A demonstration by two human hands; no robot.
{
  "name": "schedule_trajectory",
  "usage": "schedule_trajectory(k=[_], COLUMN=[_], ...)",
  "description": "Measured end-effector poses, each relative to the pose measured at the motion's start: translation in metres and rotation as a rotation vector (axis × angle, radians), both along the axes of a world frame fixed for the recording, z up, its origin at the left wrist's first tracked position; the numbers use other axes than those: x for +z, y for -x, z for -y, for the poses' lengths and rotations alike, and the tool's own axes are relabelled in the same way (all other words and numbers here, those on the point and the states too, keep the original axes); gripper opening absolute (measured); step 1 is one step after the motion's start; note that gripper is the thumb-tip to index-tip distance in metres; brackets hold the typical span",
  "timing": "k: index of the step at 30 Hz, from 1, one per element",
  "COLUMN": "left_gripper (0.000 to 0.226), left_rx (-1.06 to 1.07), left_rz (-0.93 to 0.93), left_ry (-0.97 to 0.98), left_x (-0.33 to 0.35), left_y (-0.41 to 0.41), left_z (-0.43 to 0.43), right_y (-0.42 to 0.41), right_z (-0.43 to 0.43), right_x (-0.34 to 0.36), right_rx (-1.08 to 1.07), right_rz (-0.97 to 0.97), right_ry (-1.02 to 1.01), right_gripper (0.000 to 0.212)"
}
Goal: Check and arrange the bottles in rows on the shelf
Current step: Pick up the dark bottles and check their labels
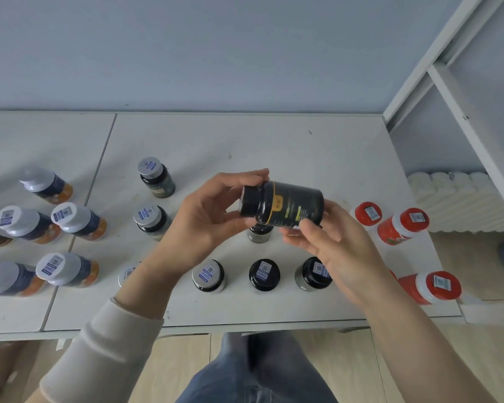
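Cream sleeve (pixel 105 338), rolled cuff, left arm; right forearm (pixel 419 330) bare; blue jeans (pixel 259 373).

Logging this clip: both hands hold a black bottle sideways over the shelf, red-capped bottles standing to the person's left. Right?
Not quite: the head view shows the red-capped bottles on the person's right. The left hand and right hand do hold the black bottle sideways over the shelf.

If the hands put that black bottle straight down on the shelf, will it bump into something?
Probably yes. A dark bottle stands on the shelf seemingly right under the black bottle that the left hand and right hand hold. The shelf farther back looks bare.
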State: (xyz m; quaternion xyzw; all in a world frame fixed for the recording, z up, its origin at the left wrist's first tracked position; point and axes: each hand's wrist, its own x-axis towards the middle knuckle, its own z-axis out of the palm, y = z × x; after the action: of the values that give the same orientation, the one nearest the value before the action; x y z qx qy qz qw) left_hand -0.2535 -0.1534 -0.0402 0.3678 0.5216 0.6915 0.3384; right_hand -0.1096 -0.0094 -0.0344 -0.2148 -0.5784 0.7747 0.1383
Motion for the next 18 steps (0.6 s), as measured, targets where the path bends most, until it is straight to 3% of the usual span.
schedule_trajectory(k=[6,11,12,14,18], left_gripper=[0.046,0.026,0.022,0.036,0.042], left_rx=[0.033,0.057,0.068,0.086,0.110], left_rz=[-0.005,0.263,0.271,0.260,0.233], left_ry=[0.063,0.170,0.221,0.311,0.441], left_x=[-0.008,-0.009,-0.007,-0.003,0.007], left_y=[0.001,-0.002,-0.003,-0.005,-0.005], left_z=[0.007,0.010,0.010,0.010,0.016], right_y=[0.001,0.009,0.012,0.014,0.013], right_z=[0.005,0.014,0.015,0.016,0.018], right_x=[0.003,0.016,0.019,0.022,0.023], right_rx=[-0.024,-0.089,-0.098,-0.087,-0.002], right_rz=[-0.065,0.016,0.060,0.144,0.253], right_ry=[-0.260,-0.403,-0.413,-0.378,-0.188], right_gripper=[0.059,0.049,0.049,0.051,0.060])
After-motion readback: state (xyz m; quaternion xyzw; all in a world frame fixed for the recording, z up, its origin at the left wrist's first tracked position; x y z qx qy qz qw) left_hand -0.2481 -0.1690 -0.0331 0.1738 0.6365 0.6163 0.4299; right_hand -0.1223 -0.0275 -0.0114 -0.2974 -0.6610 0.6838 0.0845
